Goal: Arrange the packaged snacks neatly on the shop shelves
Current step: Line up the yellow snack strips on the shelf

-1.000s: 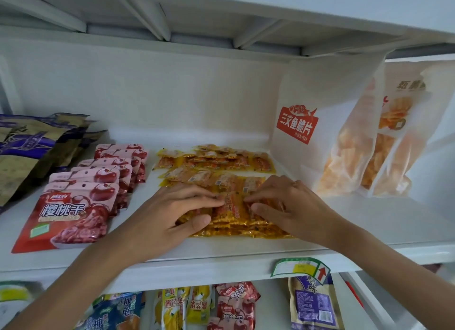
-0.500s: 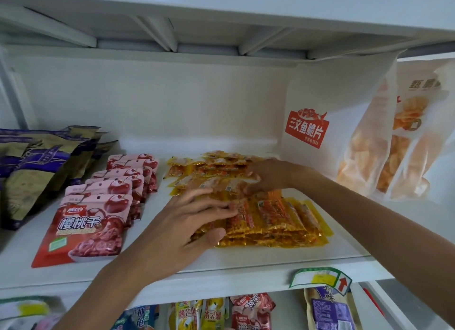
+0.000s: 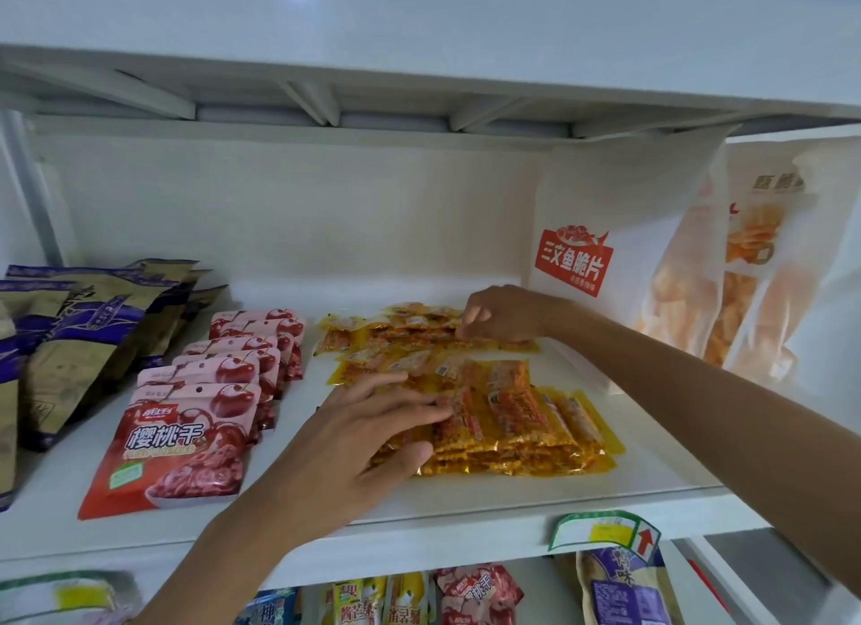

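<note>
Two hands work: left hand (image 3: pixel 368 431) flat, hiding front yellow plastic snack packets (image 3: pixel 512 419); right hand (image 3: pixel 501 314) pinches rear packets (image 3: pixel 396 331), fingertips obscured.

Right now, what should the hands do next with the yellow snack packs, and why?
Probably the right hand should pull the back pile of yellow packets straight. That pile lies scattered and crooked, while the left hand rests on the front stack, which looks tidier.
</note>
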`<state>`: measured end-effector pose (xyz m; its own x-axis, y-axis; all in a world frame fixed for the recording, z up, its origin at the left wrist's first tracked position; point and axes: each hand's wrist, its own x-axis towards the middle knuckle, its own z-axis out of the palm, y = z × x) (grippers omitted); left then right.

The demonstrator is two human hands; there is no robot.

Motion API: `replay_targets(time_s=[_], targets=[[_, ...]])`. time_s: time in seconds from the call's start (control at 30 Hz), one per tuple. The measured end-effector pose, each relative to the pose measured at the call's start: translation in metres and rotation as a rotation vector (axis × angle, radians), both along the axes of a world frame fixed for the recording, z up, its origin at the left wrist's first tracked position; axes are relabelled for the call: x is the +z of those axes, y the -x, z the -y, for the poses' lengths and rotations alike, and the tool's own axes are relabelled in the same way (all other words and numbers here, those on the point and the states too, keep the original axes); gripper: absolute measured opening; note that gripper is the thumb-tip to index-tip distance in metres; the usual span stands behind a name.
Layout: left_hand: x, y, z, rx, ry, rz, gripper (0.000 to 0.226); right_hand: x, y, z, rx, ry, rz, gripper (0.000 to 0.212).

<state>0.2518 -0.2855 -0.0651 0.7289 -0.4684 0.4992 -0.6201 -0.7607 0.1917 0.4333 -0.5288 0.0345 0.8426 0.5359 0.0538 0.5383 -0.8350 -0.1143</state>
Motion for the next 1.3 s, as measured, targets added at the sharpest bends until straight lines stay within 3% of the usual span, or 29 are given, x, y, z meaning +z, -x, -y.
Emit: replay_targets(time_s=[0.07,0.13,0.3,0.47,0.53,0.63,0.67,0.77,0.83,0.9,1.0,1.13,1.3], targets=[[-0.001,0.000,0.000,0.002,0.004,-0.003,0.045,-0.011,0.002,-0.004,-0.026,0.228,-0.052,0.069],[-0.001,0.000,0.001,0.004,-0.003,-0.005,0.046,-0.020,0.000,-0.005,-0.033,0.312,-0.085,0.077],[0.000,0.001,-0.001,0.005,-0.014,0.002,0.047,-0.014,-0.003,-0.004,-0.049,0.169,-0.107,0.059],[0.004,0.006,0.001,-0.013,-0.006,0.034,0.047,-0.004,0.006,0.003,-0.021,0.017,-0.021,0.059],[0.012,0.016,0.005,-0.011,0.157,0.088,0.046,0.006,0.015,0.006,0.006,0.017,0.028,0.054],[0.048,0.026,0.010,0.043,0.602,0.114,0.051,0.025,0.035,0.007,0.088,0.085,0.180,0.051],[0.064,0.022,0.010,0.102,0.623,0.133,0.060,0.032,0.044,0.007,0.109,0.105,0.233,0.052],[0.108,-0.010,0.009,0.278,0.322,0.087,0.100,0.052,0.070,0.004,0.170,0.142,0.436,0.054],[0.121,-0.032,0.011,0.282,0.167,-0.007,0.110,0.063,0.084,0.003,0.204,0.117,0.527,0.052],[0.128,-0.045,0.009,0.264,0.100,-0.006,0.085,0.069,0.094,0.006,0.227,0.117,0.604,0.053],[0.132,-0.051,-0.006,0.213,0.169,0.068,0.022,0.070,0.102,0.020,0.211,0.131,0.659,0.046],[0.127,-0.033,-0.016,0.113,0.323,0.052,0.013,0.058,0.102,0.041,0.205,0.011,0.550,0.025],[0.120,-0.016,-0.024,0.137,0.587,-0.216,0.015,0.046,0.103,0.064,0.151,-0.340,0.114,0.025]])
